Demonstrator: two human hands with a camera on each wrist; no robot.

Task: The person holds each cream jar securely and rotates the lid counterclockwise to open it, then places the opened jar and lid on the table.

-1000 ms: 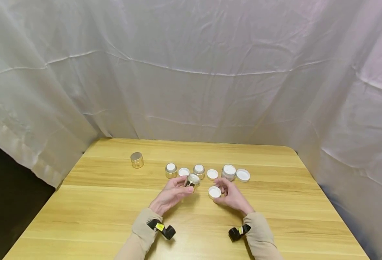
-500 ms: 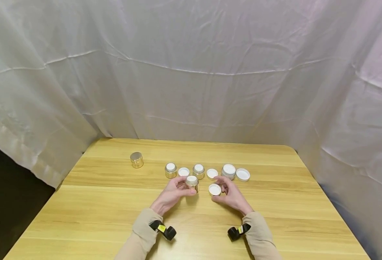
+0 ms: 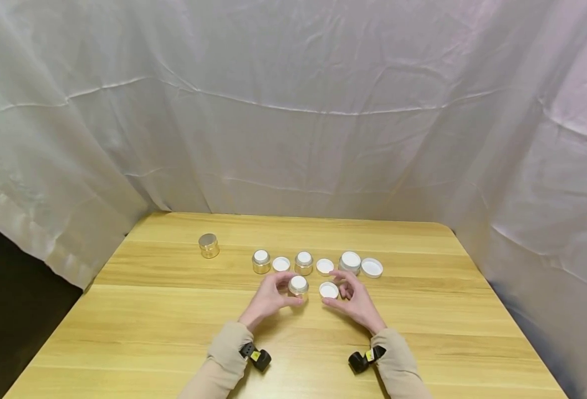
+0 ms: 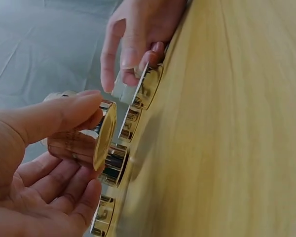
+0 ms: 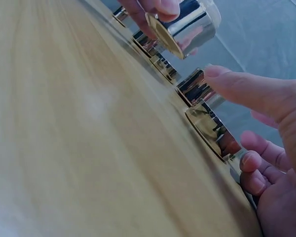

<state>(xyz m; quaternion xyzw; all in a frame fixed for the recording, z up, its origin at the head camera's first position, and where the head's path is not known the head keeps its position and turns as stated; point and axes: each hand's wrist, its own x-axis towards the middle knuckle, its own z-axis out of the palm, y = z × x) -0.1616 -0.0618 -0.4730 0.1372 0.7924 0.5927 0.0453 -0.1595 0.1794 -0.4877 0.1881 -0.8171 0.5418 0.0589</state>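
Note:
My left hand [image 3: 269, 299] grips a small gold cosmetic jar [image 3: 298, 291] with a white inner cover on top. Fingers and thumb hold it by its sides, and both wrist views show the jar's base raised over the table. To its right, a gold lid [image 3: 329, 290] lies with its white inside facing up. Around that lid is my right hand [image 3: 357, 302], its thumb and fingers spread loosely. In the right wrist view the thumb stands apart from the lid [image 5: 212, 129], which rests on the wood.
Behind the hands runs a row: a gold jar [image 3: 261, 262], a lid [image 3: 281, 265], another gold jar [image 3: 304, 264], a lid [image 3: 325, 267], a wider jar [image 3: 350, 262] and its wide lid [image 3: 372, 268]. A capped gold jar [image 3: 209, 245] stands far left. Grey curtains [image 3: 293, 155] enclose the wooden table [image 3: 148, 321].
The jar in my left hand has turned from tilted to nearly upright and shifted slightly nearer. The right hand's lid now lies flat, and the fingers around it have loosened.

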